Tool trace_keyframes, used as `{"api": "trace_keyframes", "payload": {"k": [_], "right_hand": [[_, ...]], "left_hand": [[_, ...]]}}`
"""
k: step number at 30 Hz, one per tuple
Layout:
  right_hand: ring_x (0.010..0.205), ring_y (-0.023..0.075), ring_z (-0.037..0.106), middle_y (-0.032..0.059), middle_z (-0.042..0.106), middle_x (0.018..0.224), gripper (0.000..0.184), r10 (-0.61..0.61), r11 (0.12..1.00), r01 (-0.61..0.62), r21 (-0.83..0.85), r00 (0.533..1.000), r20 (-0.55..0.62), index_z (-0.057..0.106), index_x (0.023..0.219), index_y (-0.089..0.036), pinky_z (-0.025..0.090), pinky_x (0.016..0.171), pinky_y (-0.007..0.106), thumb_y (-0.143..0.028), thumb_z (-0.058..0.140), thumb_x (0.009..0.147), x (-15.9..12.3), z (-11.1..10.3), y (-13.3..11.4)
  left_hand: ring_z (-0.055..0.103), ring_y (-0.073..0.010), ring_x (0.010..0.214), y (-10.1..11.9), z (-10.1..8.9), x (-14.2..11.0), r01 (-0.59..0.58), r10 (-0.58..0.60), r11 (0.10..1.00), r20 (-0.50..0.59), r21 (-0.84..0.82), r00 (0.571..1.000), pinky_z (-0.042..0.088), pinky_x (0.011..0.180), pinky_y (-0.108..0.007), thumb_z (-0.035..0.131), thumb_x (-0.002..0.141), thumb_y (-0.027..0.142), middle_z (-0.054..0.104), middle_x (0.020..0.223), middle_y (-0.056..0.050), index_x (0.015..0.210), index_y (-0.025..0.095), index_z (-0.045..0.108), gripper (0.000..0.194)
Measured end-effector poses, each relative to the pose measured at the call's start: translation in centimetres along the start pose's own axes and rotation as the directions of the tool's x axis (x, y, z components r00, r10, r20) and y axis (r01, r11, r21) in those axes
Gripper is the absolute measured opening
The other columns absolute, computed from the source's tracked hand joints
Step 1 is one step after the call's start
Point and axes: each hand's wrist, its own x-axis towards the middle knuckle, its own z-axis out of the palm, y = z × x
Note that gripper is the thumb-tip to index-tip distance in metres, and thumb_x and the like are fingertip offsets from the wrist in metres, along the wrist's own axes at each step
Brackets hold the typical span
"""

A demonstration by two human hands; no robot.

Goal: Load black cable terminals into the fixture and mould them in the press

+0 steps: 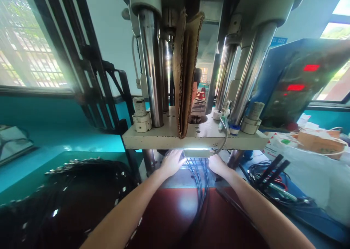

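Note:
Both my hands reach under the thick cream plate (164, 142) of a press. My left hand (172, 163) is beside the left edge of a bundle of thin dark cables (201, 190); its thumb stands apart from the fingers, whose tips are partly hidden. On the other side of the bundle is my right hand (217, 165), its fingers mostly hidden behind the lamp and under the plate. A small lit lamp bar (197, 154) hangs at the plate's front edge, above the cables. The cables run from between my hands down over a dark red tabletop (175, 209).
Steel columns (150, 66) and folded cardboard (182, 77) stand on the plate. A control box with red displays (290, 85) is at right, above coiled cables (269, 176) and an open carton (321, 143). At left lies a large pile of black cables (90, 190).

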Motion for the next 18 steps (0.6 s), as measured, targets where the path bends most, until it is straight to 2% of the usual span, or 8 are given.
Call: {"api": "trace_keyframes", "payload": {"k": [2,5,7,9,12,16,18], "right_hand": [[0.104,0.0208,0.054,0.0111,0.063,0.103,0.04,-0.042,0.999,0.042,-0.008,0.999,0.034,0.064,0.095,-0.014,0.041,0.089,0.032,0.001,0.037,0.07,0.2,-0.2,-1.3],[0.087,0.0205,0.06,0.0102,0.065,0.097,0.027,-0.083,0.996,0.085,-0.024,0.993,0.086,0.063,0.097,-0.015,0.044,0.082,0.033,-0.017,0.038,0.086,0.7,-0.3,-3.7],[0.082,0.0207,0.06,0.0102,0.066,0.092,0.029,-0.091,0.995,0.096,-0.041,0.99,0.108,0.062,0.099,-0.015,0.045,0.078,0.033,-0.03,0.04,0.088,1.1,-0.3,-4.9],[0.084,0.0216,0.06,0.011,0.065,0.093,0.03,-0.089,0.993,0.097,-0.063,0.989,0.115,0.062,0.101,-0.013,0.044,0.081,0.034,-0.033,0.043,0.088,1.4,-0.2,-5.6],[0.089,0.0224,0.059,0.012,0.065,0.096,0.027,-0.083,0.991,0.094,-0.09,0.99,0.116,0.062,0.101,-0.012,0.042,0.086,0.035,-0.028,0.046,0.086,1.6,0.0,-5.7],[0.089,0.0227,0.059,0.0101,0.066,0.094,0.025,-0.078,0.99,0.093,-0.11,0.989,0.127,0.063,0.1,-0.014,0.042,0.088,0.036,-0.027,0.047,0.086,1.6,0.3,-5.5],[0.089,0.0223,0.059,0.0092,0.066,0.093,0.025,-0.064,0.99,0.079,-0.114,0.989,0.132,0.063,0.1,-0.015,0.041,0.089,0.036,-0.026,0.045,0.087,1.8,0.4,-5.6]], "left_hand": [[0.043,-0.0229,0.12,-1.0,-0.5,-1.0,-0.065,0.064,0.998,0.053,0.026,0.997,0.035,0.1,-0.039,0.046,0.083,0.036,0.049,0.128,-0.011,0.123,0.015,0.048,0.044],[0.036,-0.0235,0.125,-1.2,-0.9,-1.6,-0.169,0.166,0.985,0.074,0.028,0.983,0.03,0.104,-0.04,0.047,0.083,0.037,0.043,0.135,-0.012,0.126,0.015,0.044,0.049],[0.038,-0.0234,0.124,-0.7,-0.9,-1.4,-0.217,0.215,0.976,0.068,0.025,0.974,0.028,0.105,-0.039,0.048,0.082,0.039,0.045,0.133,-0.013,0.127,0.015,0.044,0.051],[0.042,-0.0229,0.12,-0.1,-0.6,-0.9,-0.244,0.241,0.969,0.067,0.029,0.968,0.029,0.104,-0.038,0.047,0.083,0.042,0.049,0.129,-0.012,0.125,0.015,0.046,0.05],[0.046,-0.0225,0.115,0.3,0.1,-0.5,-0.243,0.241,0.969,0.045,0.038,0.97,0.031,0.101,-0.038,0.043,0.084,0.047,0.053,0.124,-0.01,0.122,0.017,0.049,0.049],[0.045,-0.0235,0.114,0.3,0.8,-0.5,-0.184,0.184,0.983,-0.017,0.026,0.983,0.032,0.098,-0.038,0.039,0.084,0.051,0.053,0.122,-0.01,0.121,0.018,0.049,0.051],[0.047,-0.0232,0.112,0.3,0.7,-0.6,-0.152,0.152,0.988,0.005,0.024,0.988,0.033,0.096,-0.038,0.041,0.083,0.049,0.054,0.119,-0.009,0.12,0.019,0.049,0.048]]}}
